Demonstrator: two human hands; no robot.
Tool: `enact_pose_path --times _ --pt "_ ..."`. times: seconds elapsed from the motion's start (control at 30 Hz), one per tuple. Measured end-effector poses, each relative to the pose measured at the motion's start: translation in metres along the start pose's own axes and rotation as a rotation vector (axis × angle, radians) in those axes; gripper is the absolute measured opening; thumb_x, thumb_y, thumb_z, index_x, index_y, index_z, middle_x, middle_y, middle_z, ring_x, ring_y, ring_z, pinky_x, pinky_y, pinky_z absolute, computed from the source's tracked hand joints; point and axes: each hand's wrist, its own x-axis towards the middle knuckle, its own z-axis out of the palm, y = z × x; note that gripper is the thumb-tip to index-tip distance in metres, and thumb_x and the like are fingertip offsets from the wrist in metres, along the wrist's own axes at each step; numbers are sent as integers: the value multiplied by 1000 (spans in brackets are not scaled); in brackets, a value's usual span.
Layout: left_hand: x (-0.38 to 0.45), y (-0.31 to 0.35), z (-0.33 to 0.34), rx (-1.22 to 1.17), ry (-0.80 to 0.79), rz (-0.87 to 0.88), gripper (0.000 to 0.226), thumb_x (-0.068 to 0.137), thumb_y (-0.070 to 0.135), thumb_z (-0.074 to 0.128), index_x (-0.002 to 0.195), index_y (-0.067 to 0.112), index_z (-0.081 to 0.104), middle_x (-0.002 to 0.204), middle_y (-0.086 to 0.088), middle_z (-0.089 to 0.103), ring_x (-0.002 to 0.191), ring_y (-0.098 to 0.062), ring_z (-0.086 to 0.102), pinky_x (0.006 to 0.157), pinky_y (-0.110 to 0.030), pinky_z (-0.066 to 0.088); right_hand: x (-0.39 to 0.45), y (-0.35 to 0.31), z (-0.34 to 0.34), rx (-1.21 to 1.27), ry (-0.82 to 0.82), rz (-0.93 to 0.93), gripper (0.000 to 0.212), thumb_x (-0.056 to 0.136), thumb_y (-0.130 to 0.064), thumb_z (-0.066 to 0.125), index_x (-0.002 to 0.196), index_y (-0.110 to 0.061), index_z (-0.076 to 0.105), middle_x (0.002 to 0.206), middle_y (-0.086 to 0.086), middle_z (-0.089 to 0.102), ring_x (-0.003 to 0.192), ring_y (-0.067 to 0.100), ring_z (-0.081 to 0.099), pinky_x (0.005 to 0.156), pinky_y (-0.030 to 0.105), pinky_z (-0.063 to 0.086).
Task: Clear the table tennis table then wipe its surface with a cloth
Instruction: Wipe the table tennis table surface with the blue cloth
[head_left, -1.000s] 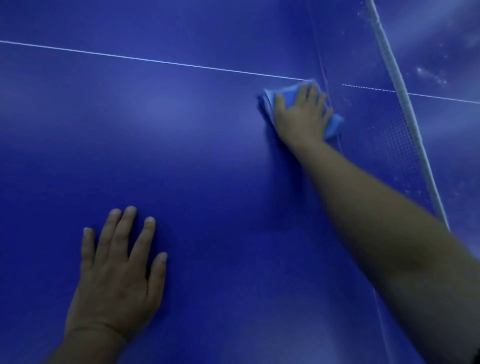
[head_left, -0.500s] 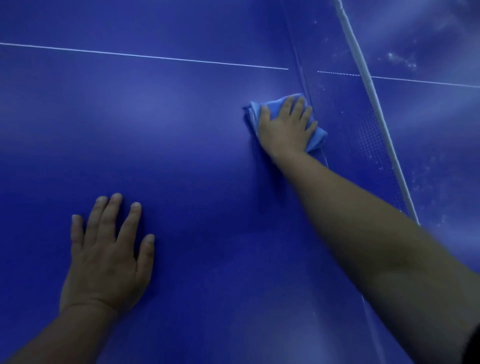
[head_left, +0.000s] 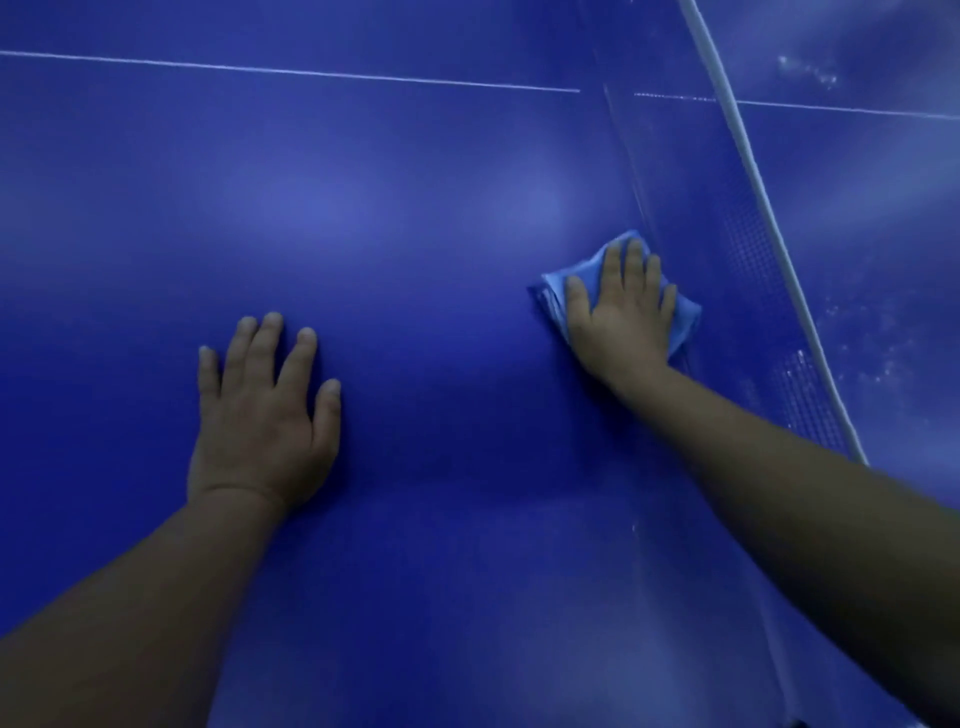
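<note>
The blue table tennis table (head_left: 415, 218) fills the view — a thin white line (head_left: 291, 70) crosses its far part, and the net (head_left: 748, 249) with its white top band runs down the right side. The left hand (head_left: 260, 410) lies flat on the surface, fingers straight and slightly spread, holding nothing. The right hand (head_left: 621, 312) presses flat with straight fingers on a folded light-blue cloth (head_left: 553, 293) — just beside the foot of the net.

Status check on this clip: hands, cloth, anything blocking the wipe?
Left hand flat on the blue table tennis table, bracing. Right hand pressing the folded light-blue cloth beside the white-topped net. Nothing in the way.
</note>
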Motion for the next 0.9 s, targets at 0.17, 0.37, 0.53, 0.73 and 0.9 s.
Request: enact_pose_path --times 0.17,0.37,0.53,0.73,0.9 --pt "1 -5 2 -40 0 13 76 89 54 24 149 10 39 161 -15 24 152 -28 10 122 -51 -2 -164 63 10 -49 58 -46 73 98 -52 28 157 -9 23 164 11 20 150 34 21 118 54 20" --pt "-11 -12 -13 -177 -88 18 77 89 51 27 155 11 30 165 -11 14 153 -23 3 122 -43 -7 -211 83 12 -31 -13 -35 76 97 -54 27 157 -8 20 164 12 17 151 34 17 119 55 15" --pt "-102 -20 -21 -101 -46 -10 75 92 49 26 153 6 33 163 -13 20 153 -26 8 122 -47 -3 -128 55 6 47 -14 178 75 101 -55 26 158 -8 10 166 12 8 152 32 6 121 53 7" --pt "-175 -24 -21 -33 -105 -100 78 91 50 21 153 4 32 164 -12 18 153 -25 5 122 -53 -1 -328 102 23 17 -114 30 76 100 -62 12 158 -15 -3 166 13 8 152 33 11 119 59 16" --pt "-177 -30 -12 -7 -93 -70 73 95 49 23 154 7 31 164 -11 16 153 -23 3 123 -52 -1 -224 58 11 35 -69 -127 78 97 -56 23 157 -6 19 164 15 16 152 33 12 121 55 10"
